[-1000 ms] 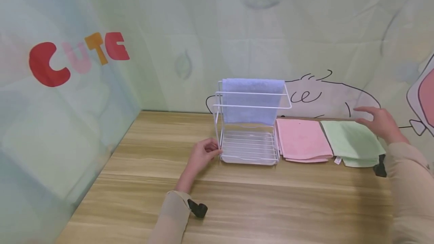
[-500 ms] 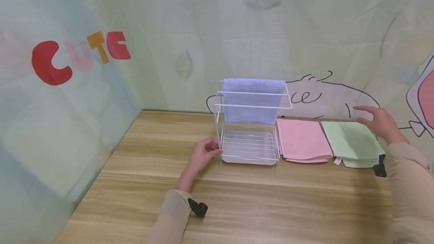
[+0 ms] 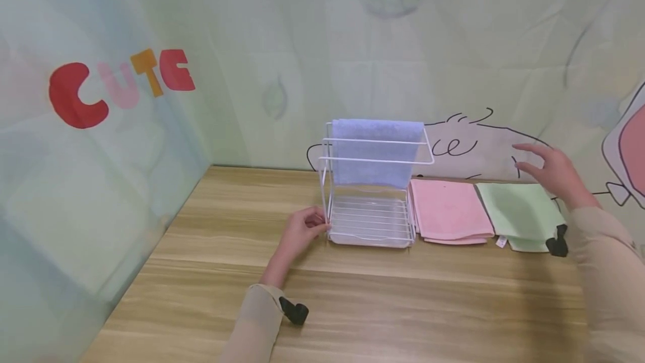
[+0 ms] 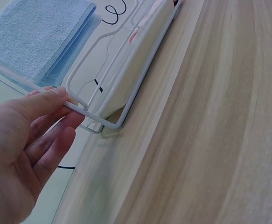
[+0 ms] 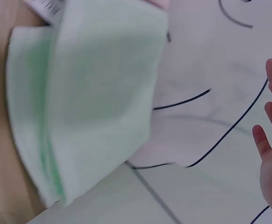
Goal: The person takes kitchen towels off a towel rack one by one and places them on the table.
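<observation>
My left hand [image 3: 301, 231] pinches the lower left side wire of a white wire rack [image 3: 375, 159]; in the left wrist view the thumb and fingers [image 4: 56, 95] close on that wire. Over the rack's back bar hangs a folded blue towel [image 3: 375, 153]. A clear drip tray [image 3: 370, 240] lies in the rack's base. To the right of the rack lies a folded pink towel [image 3: 450, 209], then a folded green towel [image 3: 526, 212] with a white tag. Above the green towel my right hand [image 3: 551, 172] hovers with thumb and fingers apart, holding nothing.
Everything stands on a wooden table [image 3: 342, 307]. Close behind the rack and towels rises a printed cloth backdrop [image 3: 282, 71], which also covers the left side. Each wrist wears a black camera mount [image 3: 294, 311].
My right hand has moved a little left and up above the green towel. The left hand keeps its pinch on the rack, and the rack and towels stay in place.
</observation>
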### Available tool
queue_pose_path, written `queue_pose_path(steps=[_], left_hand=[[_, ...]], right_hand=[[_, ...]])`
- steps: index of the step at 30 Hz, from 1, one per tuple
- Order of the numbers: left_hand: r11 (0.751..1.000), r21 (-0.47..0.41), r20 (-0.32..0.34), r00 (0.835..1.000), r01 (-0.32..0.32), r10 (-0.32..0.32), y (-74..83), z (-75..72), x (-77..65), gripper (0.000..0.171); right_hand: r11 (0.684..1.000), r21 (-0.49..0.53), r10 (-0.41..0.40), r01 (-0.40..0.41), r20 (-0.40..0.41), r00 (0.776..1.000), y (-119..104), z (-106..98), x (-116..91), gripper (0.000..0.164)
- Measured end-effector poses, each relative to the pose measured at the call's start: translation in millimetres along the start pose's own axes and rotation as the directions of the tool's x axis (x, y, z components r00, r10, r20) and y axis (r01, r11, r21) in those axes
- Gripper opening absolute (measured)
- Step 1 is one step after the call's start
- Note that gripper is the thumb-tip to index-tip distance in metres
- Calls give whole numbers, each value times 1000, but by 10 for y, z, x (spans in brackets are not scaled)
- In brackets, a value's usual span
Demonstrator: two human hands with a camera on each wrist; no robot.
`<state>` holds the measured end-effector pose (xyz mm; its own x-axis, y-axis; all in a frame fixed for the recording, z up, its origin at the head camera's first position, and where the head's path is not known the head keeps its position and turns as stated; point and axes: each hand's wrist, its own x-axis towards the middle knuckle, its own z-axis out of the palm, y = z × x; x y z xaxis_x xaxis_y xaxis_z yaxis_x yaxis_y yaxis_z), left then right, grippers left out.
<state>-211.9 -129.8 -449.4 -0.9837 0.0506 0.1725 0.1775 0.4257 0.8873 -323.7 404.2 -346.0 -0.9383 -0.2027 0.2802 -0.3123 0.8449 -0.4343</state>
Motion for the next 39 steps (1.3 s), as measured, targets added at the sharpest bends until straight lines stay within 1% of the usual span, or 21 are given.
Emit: queue_pose_path(steps=[2, 4, 7, 11, 16, 19, 23, 28, 32, 35, 39], left_hand=[[1000, 0, -2, 1000, 1, -1, -2, 2, -6, 13], [1000, 0, -4, 1000, -3, 3, -4, 3, -7, 13], [1000, 1, -7, 1000, -12, 12, -9, 5, -6, 13], [1000, -3, -2, 1000, -14, 14, -5, 2, -10, 13], [1000, 0, -3, 1000, -10, 10, -3, 3, -19, 13], [1000, 8, -5, 1000, -10, 10, -7, 6, -19, 13], [1000, 14, -8, 1000, -11, 11, -10, 9, -10, 13], [1000, 11, -8, 1000, -3, 3, -6, 8, 2, 13], [1000, 5, -11, 1000, -5, 5, -18, 7, 5, 13], [1000, 5, -15, 1000, -13, 13, -35, 8, 6, 13], [1000, 7, -16, 999, -28, 28, -50, 10, 6, 12]], right_hand=[[998, 11, -58, 59, -37, 998, -102, -7, 58, 44], [993, 18, -117, 118, -76, 990, -218, -17, 122, 43], [982, 15, -183, 186, -119, 976, -396, -26, 210, 43], [969, 3, -242, 246, -168, 955, -647, -21, 295, 45], [955, -7, -290, 296, -225, 930, -964, -1, 377, 48], [940, -15, -334, 341, -254, 908, -1157, 3, 410, 49], [907, -16, -407, 421, -288, 867, -1403, -2, 458, 50], [873, -15, -467, 487, -310, 828, -1656, 5, 503, 52], [860, -8, -488, 511, -311, 816, -1829, 36, 523, 53], [854, 23, -489, 520, -307, 816, -1946, 77, 545, 53], [842, 43, -501, 538, -308, 809, -2085, 142, 586, 51]])
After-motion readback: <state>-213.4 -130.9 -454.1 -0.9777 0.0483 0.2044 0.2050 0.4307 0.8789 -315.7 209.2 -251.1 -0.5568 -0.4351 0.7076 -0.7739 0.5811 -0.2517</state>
